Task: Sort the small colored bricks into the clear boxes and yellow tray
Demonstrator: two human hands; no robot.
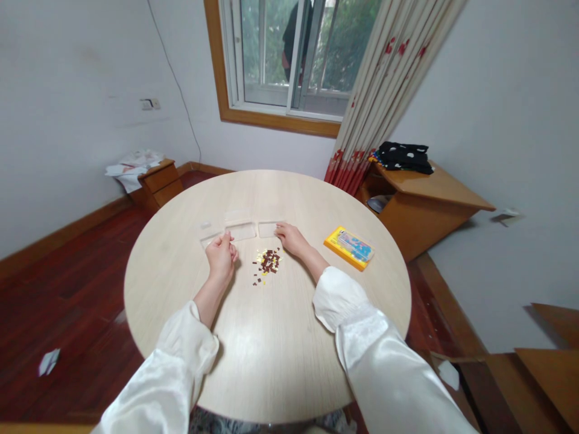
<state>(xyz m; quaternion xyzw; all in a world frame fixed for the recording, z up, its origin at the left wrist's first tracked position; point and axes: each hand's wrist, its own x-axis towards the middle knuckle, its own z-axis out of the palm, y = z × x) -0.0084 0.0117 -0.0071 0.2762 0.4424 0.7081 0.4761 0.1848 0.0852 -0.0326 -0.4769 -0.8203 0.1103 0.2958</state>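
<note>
A small heap of brown, yellow and cream pieces (268,263) lies on the round table (271,337), between and slightly nearer than my hands. My left hand (221,258) is closed left of the heap, fingers curled in, by a clear plastic box (210,239); whatever it holds is hidden. Past the heap, my right hand (293,239) has its fingers bent over the right end of another clear plastic box (268,229), seemingly gripping its rim. A third clear box (242,230) with a raised lid stands between them.
Right of my right forearm lies a yellow-orange packet (349,248) with a clear case of blue and pink bits on it. Beyond the table are a wooden cabinet (434,205) with dark folded cloth (402,158), a curtain (384,72) and a small drawer unit (161,184).
</note>
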